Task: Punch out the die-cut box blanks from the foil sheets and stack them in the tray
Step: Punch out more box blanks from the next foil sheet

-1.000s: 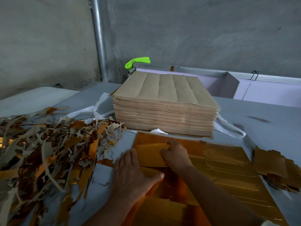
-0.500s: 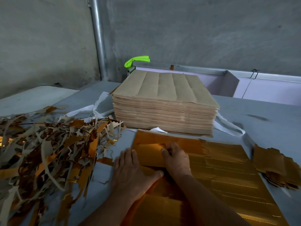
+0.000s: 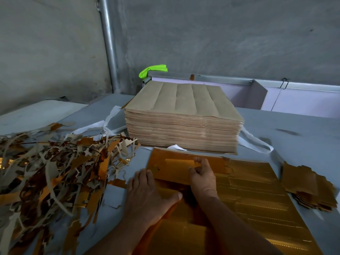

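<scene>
I find the tall stack of sheets (image 3: 184, 116) walling off the middle of the table (image 3: 303, 144), straight ahead of the left hand (image 3: 147, 196) and right hand (image 3: 202, 177). The scrap heap (image 3: 55, 172) crowds the left edge right up to the left hand. Near the right edge a low pile of blanks (image 3: 309, 190) lies just beside the foil sheet (image 3: 257, 199). Bare table opens behind that pile, right of the stack, up to the tray (image 3: 303, 102) at the far edge. Only a white strap (image 3: 257, 142) loops into it.
</scene>
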The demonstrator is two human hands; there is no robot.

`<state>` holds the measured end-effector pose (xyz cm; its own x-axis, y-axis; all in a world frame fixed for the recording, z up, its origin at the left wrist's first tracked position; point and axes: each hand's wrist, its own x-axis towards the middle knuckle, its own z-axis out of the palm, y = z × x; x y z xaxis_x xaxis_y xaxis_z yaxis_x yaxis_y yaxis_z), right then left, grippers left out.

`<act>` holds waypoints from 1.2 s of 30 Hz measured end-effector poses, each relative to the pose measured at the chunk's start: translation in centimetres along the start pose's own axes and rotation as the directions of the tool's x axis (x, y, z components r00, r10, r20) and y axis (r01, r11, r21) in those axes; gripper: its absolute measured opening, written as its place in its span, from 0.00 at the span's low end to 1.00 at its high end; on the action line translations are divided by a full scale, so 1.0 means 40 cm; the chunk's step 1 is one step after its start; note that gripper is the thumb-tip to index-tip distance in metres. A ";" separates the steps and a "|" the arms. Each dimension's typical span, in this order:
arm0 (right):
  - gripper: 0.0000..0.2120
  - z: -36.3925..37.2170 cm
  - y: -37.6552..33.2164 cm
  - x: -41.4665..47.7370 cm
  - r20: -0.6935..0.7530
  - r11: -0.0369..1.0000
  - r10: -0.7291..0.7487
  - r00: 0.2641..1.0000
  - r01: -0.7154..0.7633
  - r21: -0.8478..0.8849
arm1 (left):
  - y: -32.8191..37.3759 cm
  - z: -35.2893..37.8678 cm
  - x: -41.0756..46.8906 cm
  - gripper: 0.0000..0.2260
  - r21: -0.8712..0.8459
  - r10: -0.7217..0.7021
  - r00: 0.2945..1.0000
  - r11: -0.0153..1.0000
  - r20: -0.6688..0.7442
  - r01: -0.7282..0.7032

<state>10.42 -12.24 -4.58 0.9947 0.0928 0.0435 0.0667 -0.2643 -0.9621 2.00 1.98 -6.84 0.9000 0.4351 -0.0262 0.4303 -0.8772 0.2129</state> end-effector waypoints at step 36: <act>0.13 -0.313 -0.058 -0.025 0.107 0.979 0.164 0.981 -0.148 -0.143 | -0.014 -0.011 0.002 0.56 0.035 0.001 0.999 0.999 -0.051 0.000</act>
<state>10.23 -23.73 0.96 0.9781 0.1502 -0.1442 -0.0712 -0.4096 -0.9095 1.79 2.58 -6.52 0.8959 0.4436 0.0237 0.4328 -0.8837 0.1783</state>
